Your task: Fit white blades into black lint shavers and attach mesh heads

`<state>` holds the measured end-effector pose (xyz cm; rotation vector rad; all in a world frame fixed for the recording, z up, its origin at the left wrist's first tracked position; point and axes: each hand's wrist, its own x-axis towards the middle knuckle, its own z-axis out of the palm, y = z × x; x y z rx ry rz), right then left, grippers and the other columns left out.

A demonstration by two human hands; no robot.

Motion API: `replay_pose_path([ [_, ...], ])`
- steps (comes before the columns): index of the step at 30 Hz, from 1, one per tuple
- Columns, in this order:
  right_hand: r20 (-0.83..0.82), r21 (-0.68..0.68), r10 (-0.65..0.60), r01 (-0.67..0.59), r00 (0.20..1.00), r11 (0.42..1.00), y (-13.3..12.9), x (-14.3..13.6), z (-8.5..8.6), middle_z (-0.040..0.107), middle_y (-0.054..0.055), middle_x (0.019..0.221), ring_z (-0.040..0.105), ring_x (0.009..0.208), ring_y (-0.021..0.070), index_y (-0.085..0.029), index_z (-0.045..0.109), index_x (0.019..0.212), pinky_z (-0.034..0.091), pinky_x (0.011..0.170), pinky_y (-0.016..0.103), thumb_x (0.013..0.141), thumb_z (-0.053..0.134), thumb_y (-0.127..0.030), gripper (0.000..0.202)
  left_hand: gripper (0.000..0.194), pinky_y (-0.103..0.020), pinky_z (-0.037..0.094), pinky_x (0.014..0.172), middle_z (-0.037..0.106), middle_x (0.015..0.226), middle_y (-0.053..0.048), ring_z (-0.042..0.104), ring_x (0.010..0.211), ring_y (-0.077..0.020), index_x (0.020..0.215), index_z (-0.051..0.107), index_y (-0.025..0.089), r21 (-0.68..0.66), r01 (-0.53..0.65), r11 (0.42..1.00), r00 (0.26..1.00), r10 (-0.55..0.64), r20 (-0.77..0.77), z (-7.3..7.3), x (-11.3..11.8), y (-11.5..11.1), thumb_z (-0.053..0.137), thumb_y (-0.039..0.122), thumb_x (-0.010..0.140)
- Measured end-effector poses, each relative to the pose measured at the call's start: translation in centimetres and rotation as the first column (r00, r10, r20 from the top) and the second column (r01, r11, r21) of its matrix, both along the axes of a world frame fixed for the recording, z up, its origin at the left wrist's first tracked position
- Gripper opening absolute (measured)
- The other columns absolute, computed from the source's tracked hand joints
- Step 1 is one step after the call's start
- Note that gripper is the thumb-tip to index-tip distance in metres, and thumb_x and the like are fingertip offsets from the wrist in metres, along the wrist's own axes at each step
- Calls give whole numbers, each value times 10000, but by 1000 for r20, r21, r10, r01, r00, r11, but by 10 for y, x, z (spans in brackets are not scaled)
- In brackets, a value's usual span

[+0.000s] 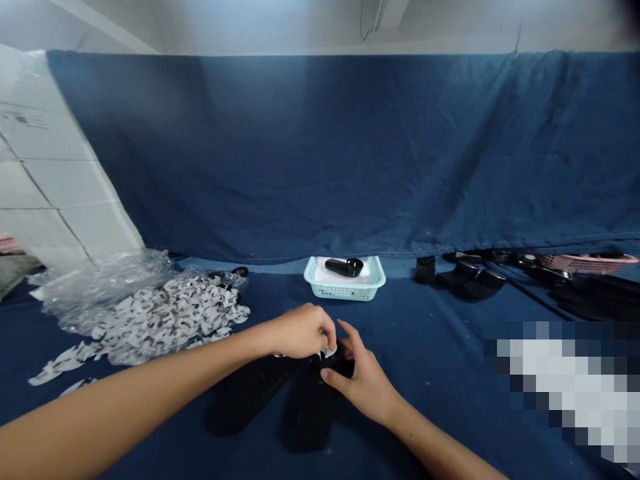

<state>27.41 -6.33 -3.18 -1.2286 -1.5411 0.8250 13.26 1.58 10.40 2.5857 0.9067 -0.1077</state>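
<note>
Two long black pieces that look like sandals lie side by side on the blue cloth. My left hand (303, 331) reaches in from the left, its fingers pinching a small white piece (330, 351) at the far end of the nearer black sandal (311, 410). Around that same end curls my right hand (367, 380), thumb on the near side and fingers on the far side. The other black sandal (253, 393) rests partly under my left forearm. Details where the white piece meets the sandal are hidden by my fingers.
A heap of white pieces (173, 313) lies at left beside clear plastic wrap (110, 283). Ahead stands a light blue basket (345, 291) containing a black sandal (345, 267). More black sandals (470, 281) and a pink basket (585, 264) are at right. A blue curtain (340, 153) hangs behind.
</note>
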Motion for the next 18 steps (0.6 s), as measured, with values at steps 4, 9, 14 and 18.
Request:
replay_pose_path([
  [4,1,-12,-1,1,1000,1000,1,1,0,641,56,1170,608,1057,234,-254,227,1450,443,966,436,763,688,-196,830,342,-249,418,619,706,715,-5,606,632,-154,912,748,256,43,-44,998,998,43,39,-1,-2,0,470,143,747],
  [9,-21,-24,8,-9,1000,1000,1,0,1,636,54,1195,603,1072,224,-255,224,1452,431,988,429,770,683,-200,824,358,-290,441,679,737,829,-33,654,751,-208,964,744,264,84,-114,990,992,108,70,-10,-4,0,479,177,739],
  [14,-34,-22,12,-13,999,1000,0,-1,-2,638,54,1181,613,1050,221,-253,222,1454,444,974,420,764,682,-191,831,373,-271,452,657,748,853,-29,662,742,-197,987,746,257,38,-116,993,989,112,95,-21,-3,1,489,183,726],
  [18,-30,-18,8,-8,1000,1000,1,0,-2,638,48,1169,610,1049,216,-252,237,1446,443,972,411,764,681,-194,816,419,-264,453,654,750,845,-38,657,716,-181,1056,729,217,6,-120,993,986,119,117,-21,-4,2,471,169,730],
])
